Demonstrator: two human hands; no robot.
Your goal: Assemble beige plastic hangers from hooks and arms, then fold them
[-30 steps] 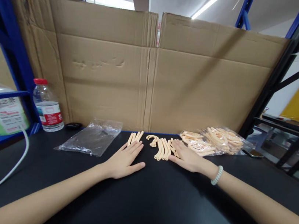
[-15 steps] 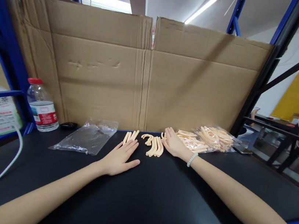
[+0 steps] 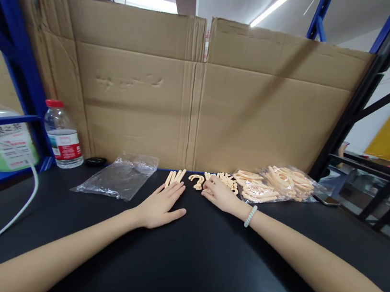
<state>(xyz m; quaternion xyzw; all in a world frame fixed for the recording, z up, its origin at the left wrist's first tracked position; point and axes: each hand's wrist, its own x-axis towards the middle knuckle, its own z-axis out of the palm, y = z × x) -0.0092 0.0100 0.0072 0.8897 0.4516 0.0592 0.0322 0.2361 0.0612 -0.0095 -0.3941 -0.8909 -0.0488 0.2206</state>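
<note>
My left hand [image 3: 160,205] lies flat on the black table with its fingers stretched and the thumb apart. Its fingertips reach the near ends of several pale straight sticks [image 3: 175,177]. My right hand [image 3: 221,195] is curled, fingers bent down over pale curved strips [image 3: 208,175], whose far ends show above the knuckles; the rest is hidden by the hand. Between the hands lies a small hook-shaped pale piece [image 3: 196,181]. More small curved pale pieces [image 3: 230,182] lie just behind my right hand.
Clear plastic bags of pale pieces [image 3: 286,183] lie at the back right, beside a phone [image 3: 326,200]. At left are a flat clear bag [image 3: 118,176], a black object [image 3: 95,161], a water bottle [image 3: 64,142] and a white cable [image 3: 29,200]. Cardboard [image 3: 145,86] stands behind.
My right hand has come left and nearer, from lying extended beside the curved strips to curling over them. The strips no longer lie exposed in front. My left hand stays flat; the view shifted slightly.
</note>
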